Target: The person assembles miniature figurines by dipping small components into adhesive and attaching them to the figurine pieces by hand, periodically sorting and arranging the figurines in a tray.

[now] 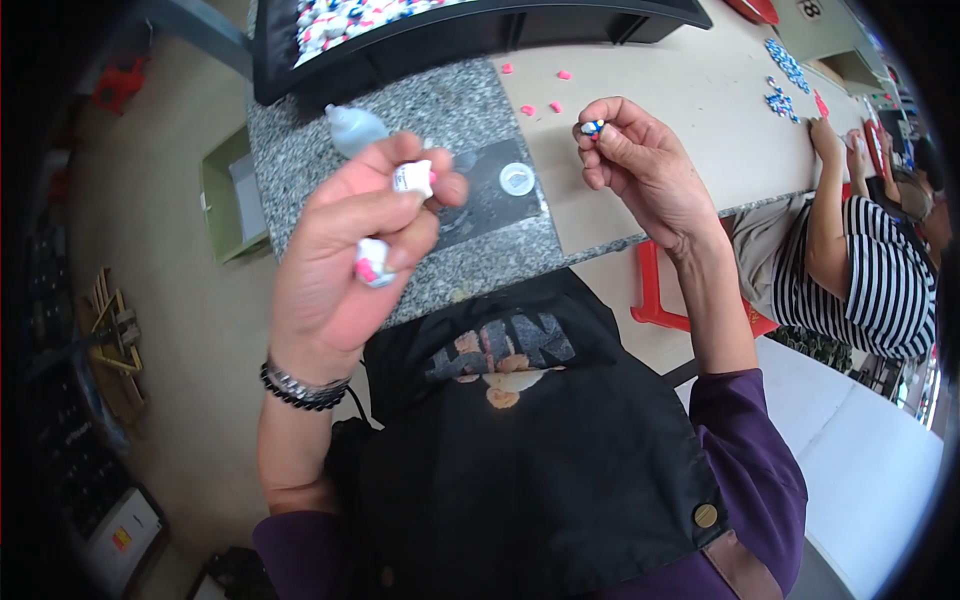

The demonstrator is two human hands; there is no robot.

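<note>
My left hand (350, 235) is raised over the near left of the granite table, closed on small white-and-pink figure pieces. One white piece (414, 179) is pinched between thumb and fingertips; a second white-and-pink piece (373, 262) is tucked under the lower fingers. To the right, my right hand (645, 165) pinches a tiny blue, white and yellow figure piece (592, 129) between thumb and forefinger. A small round white dish (517, 179) rests on a dark mat (485, 205) between the hands. Behind my left hand stands a translucent squeeze bottle (355, 128), partly hidden.
A black bin (400, 50) full of small white, pink and blue pieces stands at the back. Several pink bits (527, 110) lie on the beige tabletop. Blue-and-white pieces (782, 100) are heaped farther right, near a person in a striped top (880, 280). A red stool (655, 290) stands below.
</note>
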